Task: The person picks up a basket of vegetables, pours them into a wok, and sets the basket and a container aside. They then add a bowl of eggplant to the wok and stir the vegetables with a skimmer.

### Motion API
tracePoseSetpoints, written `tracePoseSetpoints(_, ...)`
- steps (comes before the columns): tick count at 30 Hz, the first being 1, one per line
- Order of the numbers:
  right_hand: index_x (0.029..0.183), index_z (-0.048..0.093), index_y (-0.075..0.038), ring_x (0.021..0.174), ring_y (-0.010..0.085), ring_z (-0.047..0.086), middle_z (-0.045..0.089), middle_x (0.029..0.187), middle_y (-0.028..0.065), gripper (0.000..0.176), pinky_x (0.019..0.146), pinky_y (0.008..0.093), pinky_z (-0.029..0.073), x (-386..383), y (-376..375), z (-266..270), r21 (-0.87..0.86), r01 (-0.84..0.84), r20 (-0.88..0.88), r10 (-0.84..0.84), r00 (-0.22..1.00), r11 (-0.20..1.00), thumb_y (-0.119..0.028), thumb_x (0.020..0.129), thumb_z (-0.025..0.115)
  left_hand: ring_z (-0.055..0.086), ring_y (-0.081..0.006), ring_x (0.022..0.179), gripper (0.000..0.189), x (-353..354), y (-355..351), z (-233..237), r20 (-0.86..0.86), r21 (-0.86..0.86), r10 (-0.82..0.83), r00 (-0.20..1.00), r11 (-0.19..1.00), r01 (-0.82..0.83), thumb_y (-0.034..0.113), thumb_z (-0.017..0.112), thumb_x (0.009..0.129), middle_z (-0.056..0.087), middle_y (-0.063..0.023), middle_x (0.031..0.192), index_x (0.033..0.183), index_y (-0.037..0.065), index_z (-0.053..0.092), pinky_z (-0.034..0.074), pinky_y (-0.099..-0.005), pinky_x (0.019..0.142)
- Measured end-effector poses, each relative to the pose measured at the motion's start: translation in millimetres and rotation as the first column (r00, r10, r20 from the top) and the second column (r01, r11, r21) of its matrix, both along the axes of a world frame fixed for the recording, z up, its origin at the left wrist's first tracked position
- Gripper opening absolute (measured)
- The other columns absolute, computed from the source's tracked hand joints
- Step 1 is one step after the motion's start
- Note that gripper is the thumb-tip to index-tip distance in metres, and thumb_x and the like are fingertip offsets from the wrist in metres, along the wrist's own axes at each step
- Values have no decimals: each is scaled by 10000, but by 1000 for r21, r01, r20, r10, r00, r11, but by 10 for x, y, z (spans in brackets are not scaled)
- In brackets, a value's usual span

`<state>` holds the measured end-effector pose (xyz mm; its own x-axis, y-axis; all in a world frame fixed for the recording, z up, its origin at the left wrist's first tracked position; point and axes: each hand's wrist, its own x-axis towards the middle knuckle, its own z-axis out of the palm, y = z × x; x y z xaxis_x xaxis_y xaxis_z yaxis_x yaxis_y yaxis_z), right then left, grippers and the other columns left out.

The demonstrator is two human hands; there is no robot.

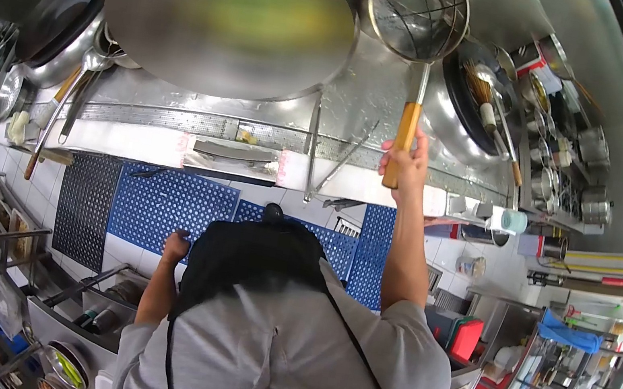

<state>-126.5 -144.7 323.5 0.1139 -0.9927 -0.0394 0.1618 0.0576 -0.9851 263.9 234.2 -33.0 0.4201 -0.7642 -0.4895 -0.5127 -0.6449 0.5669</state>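
My right hand (407, 158) is wrapped round the wooden handle of a large round strainer (407, 132), whose wire-ribbed bowl is held out over the metal stove top. To its left, a big wok-like area (176, 18) is blurred, with something green and yellow in its middle. My left hand (176, 245) hangs low at my side, above the blue floor mat; its fingers look curled, but they are too small to tell whether they hold anything.
Woks stand at the right (457, 95) and left (52, 31) of the stove, with ladles and a bamboo brush (479, 87). A white front ledge (314, 179) crosses before me. Blue perforated mats (172, 201) cover the floor. Shelves and racks stand on both sides.
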Motion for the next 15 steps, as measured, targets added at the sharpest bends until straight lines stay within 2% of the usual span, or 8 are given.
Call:
tracePoseSetpoints(1, 1431, 331, -87, 502, 131, 544, 607, 815, 117, 652, 386, 258, 444, 41, -14, 24, 17, -74, -49, 75, 996, 997, 28, 828, 550, 630, -400, 1099, 459, -37, 17, -4, 34, -21, 8, 999, 1000, -7, 107, 518, 720, 662, -273, 1121, 1131, 1, 692, 479, -419, 989)
tracePoseSetpoints(4, 1436, 335, -83, 503, 124, 542, 614, 808, 111, 652, 382, 260, 439, 266, 31, 205, 36, -208, -37, 209, 977, 978, 16, 832, 561, 624, -388, 1118, 469, -108, 61, 57, -10, 103, 59, 998, 993, -58, 105, 526, 723, 664, -242, 1146, 1157, 37, 690, 473, -417, 1001)
tracePoseSetpoints(6, 1445, 342, -85, 486, 120, 531, 610, 783, 98, 658, 382, 260, 434, 412, 71, 256, 48, -264, -115, 268, 957, 963, 12, 834, 566, 610, -374, 1147, 471, -134, 93, 109, 12, 132, 114, 993, 985, -115, 116, 537, 732, 659, -225, 1173, 1176, 77, 691, 463, -426, 1010)
tracePoseSetpoints(8, 1453, 352, -84, 466, 115, 517, 596, 741, 78, 666, 377, 259, 424, 515, 54, 304, 54, -328, -175, 332, 927, 943, 15, 831, 570, 612, -380, 1136, 455, -122, 155, 83, 7, 83, 111, 994, 990, -111, 126, 535, 739, 660, -227, 1168, 1162, 80, 697, 466, -427, 1003)
tracePoseSetpoints(10, 1460, 365, -81, 443, 109, 499, 574, 680, 53, 677, 367, 259, 406, 581, 36, 336, 70, -394, -209, 400, 892, 916, 23, 823, 571, 611, -383, 1132, 435, -147, 241, 44, -13, 126, 176, 984, 977, -174, 136, 543, 748, 660, -229, 1165, 1148, 65, 699, 468, -428, 1000)
tracePoseSetpoints(13, 1459, 382, -70, 416, 102, 476, 545, 617, 30, 691, 351, 260, 380, 728, -180, 263, 91, -391, -424, 391, 817, 916, 43, 803, 569, 608, -387, 1131, 406, -175, 395, -15, -33, 133, 240, 970, 963, -234, 155, 558, 764, 660, -231, 1162, 1128, 45, 701, 470, -427, 997)
tracePoseSetpoints(15, 1459, 383, -68, 413, 101, 473, 534, 600, 23, 704, 345, 265, 370, 886, -365, 181, 35, -382, -430, 359, 828, 924, 53, 791, 569, 607, -383, 1136, 394, -243, 515, -27, -45, 141, 267, 963, 956, -259, 163, 567, 774, 659, -235, 1164, 1122, 34, 700, 471, -424, 996)
